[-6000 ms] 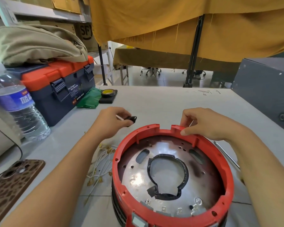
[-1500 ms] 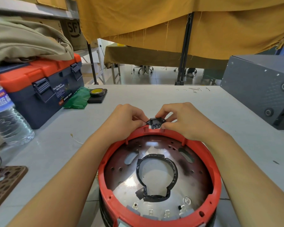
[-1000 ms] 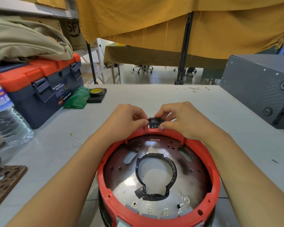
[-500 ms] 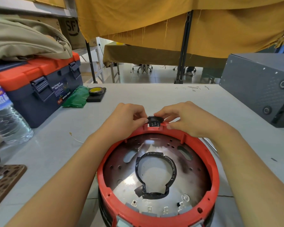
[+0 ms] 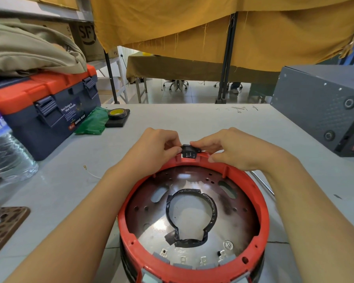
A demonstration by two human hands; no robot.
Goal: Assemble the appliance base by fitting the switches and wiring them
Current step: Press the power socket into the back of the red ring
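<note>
Pinched from both sides by left hand [image 5: 151, 154] and right hand [image 5: 233, 148]: small black switch [image 5: 189, 151], upright in the far-rim notch of the red base [image 5: 262, 203], terminals facing inward. Bare counter [image 5: 192, 119] beyond.

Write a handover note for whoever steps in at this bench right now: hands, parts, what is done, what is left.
Left hand: fingertips pinch the left side of the black switch.
Right hand: pinches the switch's right side; both grips are on it.
Switch: sits in the notch at the far edge of the red appliance base, metal terminals facing inward; whether it is fully seated cannot be told.
Base: stands open side up on the grey table, near edge.
Loose wire: lies on the table left of the base.
Done: switch brought to its slot.
Left: press it home, fit any other switches, wire them.
</note>
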